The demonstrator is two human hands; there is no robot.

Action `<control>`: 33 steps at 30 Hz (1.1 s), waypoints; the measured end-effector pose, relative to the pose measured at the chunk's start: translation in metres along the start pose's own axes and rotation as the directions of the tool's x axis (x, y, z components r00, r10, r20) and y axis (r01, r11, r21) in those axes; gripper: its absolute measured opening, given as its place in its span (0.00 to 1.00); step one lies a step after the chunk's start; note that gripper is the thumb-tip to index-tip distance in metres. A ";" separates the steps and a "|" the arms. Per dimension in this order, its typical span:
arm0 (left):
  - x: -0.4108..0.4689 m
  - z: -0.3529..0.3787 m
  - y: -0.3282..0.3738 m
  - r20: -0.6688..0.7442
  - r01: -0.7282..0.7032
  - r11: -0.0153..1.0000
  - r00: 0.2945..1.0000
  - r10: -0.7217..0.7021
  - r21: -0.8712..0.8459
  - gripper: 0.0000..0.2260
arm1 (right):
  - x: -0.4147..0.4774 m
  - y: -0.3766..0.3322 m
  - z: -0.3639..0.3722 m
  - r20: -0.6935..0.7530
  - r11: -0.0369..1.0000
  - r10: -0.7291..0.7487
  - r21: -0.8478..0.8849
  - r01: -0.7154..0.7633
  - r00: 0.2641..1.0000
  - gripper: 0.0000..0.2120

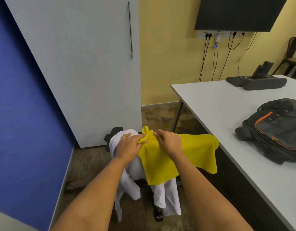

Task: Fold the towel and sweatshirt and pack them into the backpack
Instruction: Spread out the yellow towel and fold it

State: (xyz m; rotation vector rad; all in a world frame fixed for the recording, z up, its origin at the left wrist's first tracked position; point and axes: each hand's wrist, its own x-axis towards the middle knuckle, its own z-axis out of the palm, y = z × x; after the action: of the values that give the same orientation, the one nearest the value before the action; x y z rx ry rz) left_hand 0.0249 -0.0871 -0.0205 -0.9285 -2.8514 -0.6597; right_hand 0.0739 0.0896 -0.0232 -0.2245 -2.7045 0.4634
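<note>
A yellow towel [190, 152] hangs over the back of a wheeled chair, on top of a white sweatshirt [162, 195] that drapes down both sides. My left hand [129, 145] pinches the towel's bunched top edge. My right hand [169, 141] grips the same edge just to the right of it. Off to the right, a dark grey backpack [280, 129] with orange trim lies flat on the white table [219, 104], apart from both hands.
A grey cabinet [87, 64] stands behind the chair, with a blue wall to the left. A dark device [257, 80] sits at the table's far end under a wall screen with hanging cables. The chair's wheel [159, 216] shows on the brown floor.
</note>
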 end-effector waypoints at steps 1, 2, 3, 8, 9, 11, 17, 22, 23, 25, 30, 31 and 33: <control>0.000 0.000 0.005 -0.048 0.028 1.000 0.998 -0.028 -0.003 0.19 | -0.001 -0.001 -0.003 -0.027 0.999 0.012 0.044 -0.010 1.000 0.15; 0.001 -0.001 0.010 -0.103 0.035 0.999 0.994 -0.034 0.004 0.17 | -0.002 -0.003 -0.006 -0.053 0.996 0.024 0.086 -0.019 0.998 0.15; 0.002 -0.004 0.015 -0.153 0.030 0.999 0.988 -0.028 0.012 0.17 | -0.003 -0.004 -0.010 -0.073 0.993 0.036 0.118 -0.027 0.997 0.15; 0.011 -0.021 0.032 -0.288 0.035 0.999 0.957 -0.025 0.030 0.15 | -0.012 -0.003 -0.023 -0.031 0.951 0.038 0.309 -0.027 0.999 0.21; 0.012 -0.024 0.037 -0.308 0.025 0.999 0.951 -0.017 0.022 0.15 | -0.015 -0.002 -0.024 0.003 0.936 0.015 0.353 -0.015 1.000 0.25; 0.014 -0.031 0.047 -0.347 -0.017 1.000 0.938 0.018 0.004 0.15 | -0.017 0.001 -0.026 0.023 0.936 -0.038 0.351 0.028 0.999 0.35; 0.023 -0.052 0.072 -0.440 -0.151 0.989 0.888 0.133 -0.005 0.13 | -0.006 0.007 -0.053 -0.067 0.989 0.054 0.142 -0.044 0.996 0.25; 0.030 -0.063 0.084 -0.517 -0.239 0.965 0.815 0.261 0.111 0.12 | -0.008 0.005 -0.091 -0.236 0.990 0.106 -0.064 -0.124 0.966 0.14; 0.033 -0.064 0.088 -0.525 -0.255 0.956 0.798 0.294 0.149 0.13 | -0.008 0.005 -0.102 -0.281 0.987 0.112 -0.084 -0.140 0.953 0.16; 0.040 -0.066 0.100 -0.531 -0.302 0.924 0.757 0.381 0.234 0.15 | -0.009 0.009 -0.125 -0.341 0.977 0.128 -0.120 -0.178 0.931 0.18; 0.056 -0.064 0.152 -0.557 -0.409 0.835 0.622 0.551 0.369 0.28 | -0.018 0.037 -0.179 -0.479 0.961 0.138 -0.146 -0.234 0.867 0.24; 0.058 -0.063 0.166 -0.564 -0.439 0.817 0.592 0.576 0.373 0.28 | -0.021 0.045 -0.189 -0.499 0.953 0.147 -0.160 -0.258 0.854 0.23; 0.064 -0.058 0.194 -0.574 -0.503 0.779 0.534 0.621 0.374 0.25 | -0.029 0.065 -0.209 -0.521 0.929 0.177 -0.191 -0.316 0.835 0.19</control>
State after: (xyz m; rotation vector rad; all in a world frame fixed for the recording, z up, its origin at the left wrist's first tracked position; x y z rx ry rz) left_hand 0.0811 0.0639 0.1181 -1.1891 -1.7653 -0.5132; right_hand 0.1896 0.2043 0.1258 -0.6832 -2.2197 0.0759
